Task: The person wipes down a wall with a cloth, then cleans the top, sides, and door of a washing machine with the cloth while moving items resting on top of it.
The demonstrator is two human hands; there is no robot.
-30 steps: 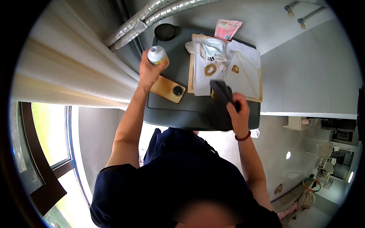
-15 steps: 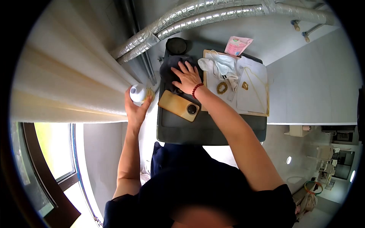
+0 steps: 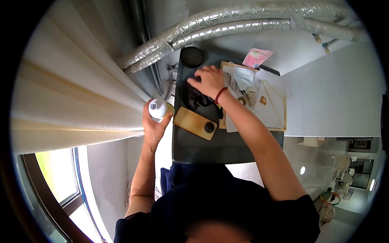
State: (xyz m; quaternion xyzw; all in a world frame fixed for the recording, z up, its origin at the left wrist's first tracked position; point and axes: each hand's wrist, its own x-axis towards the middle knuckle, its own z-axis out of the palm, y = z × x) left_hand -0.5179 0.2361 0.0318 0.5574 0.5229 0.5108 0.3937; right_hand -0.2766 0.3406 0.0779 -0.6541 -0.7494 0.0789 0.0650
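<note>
My left hand (image 3: pixel 154 125) is wrapped round a white bottle (image 3: pixel 159 108) at the left side of the dark table (image 3: pixel 210 153). The bottle's mouth is uncapped and faces up. Over the table's left part, my right hand (image 3: pixel 211 82), with a red bead bracelet at the wrist, has its thumb spread from its bent fingers. Nothing shows in its grasp. A crumpled dark cloth item (image 3: pixel 196 97) lies just below that hand, partly hidden by it. Nearer to me rests a gold phone (image 3: pixel 195 123), camera side up.
At the table's far left corner sits a round black container (image 3: pixel 191 57). A face mask (image 3: pixel 244 77), white sheets (image 3: pixel 270 115) and a pink pouch (image 3: pixel 257 58) are on the right. Foil-wrapped pipes (image 3: pixel 231 31) run behind; a cream curtain (image 3: pixel 81 93) hangs at the left.
My right hand has lifted off the dark cloth and shifted right, its fingers now more bent. The cloth lies lower and flatter. My left hand still holds the bottle; the view has shifted slightly.
</note>
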